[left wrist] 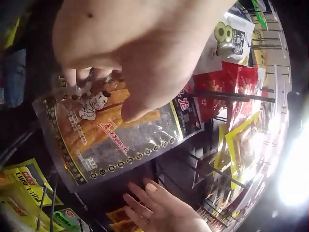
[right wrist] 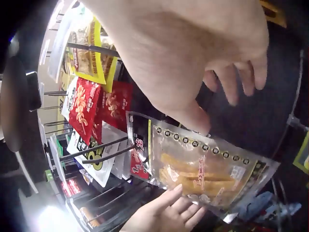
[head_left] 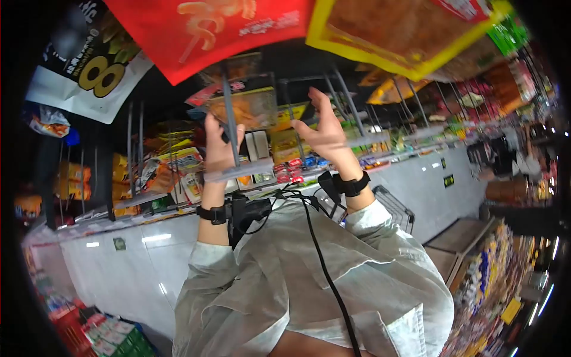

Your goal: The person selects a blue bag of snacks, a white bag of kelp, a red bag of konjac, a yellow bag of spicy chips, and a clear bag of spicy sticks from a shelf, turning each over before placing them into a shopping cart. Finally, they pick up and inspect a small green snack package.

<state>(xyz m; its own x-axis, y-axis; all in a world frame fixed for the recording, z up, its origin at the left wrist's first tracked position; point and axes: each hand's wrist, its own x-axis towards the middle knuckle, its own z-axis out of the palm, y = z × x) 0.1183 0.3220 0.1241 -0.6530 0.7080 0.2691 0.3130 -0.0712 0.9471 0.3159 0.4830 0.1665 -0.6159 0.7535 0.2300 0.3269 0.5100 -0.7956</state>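
A clear snack packet (left wrist: 111, 130) with orange-brown strips and a cartoon face hangs among shelf hooks. My left hand (head_left: 220, 146) holds this packet (head_left: 244, 110) by one side edge. In the left wrist view its thumb (left wrist: 135, 108) lies across the front, and its other fingers go behind the edge. On the other side, my right hand (head_left: 324, 131) is raised with its fingers spread and nothing in them. In the right wrist view, the right thumb tip (right wrist: 203, 123) is right at the packet's (right wrist: 203, 169) edge. Behind the packet, part of the rack is hidden.
A red bag (head_left: 208, 30), a yellow-edged bag (head_left: 392, 35) and a white and black bag (head_left: 89, 77) hang close overhead. Metal hooks (head_left: 229, 113) stick out around both hands. Cables (head_left: 321, 256) run down my front. A wire cart (head_left: 395, 208) stands at the right.
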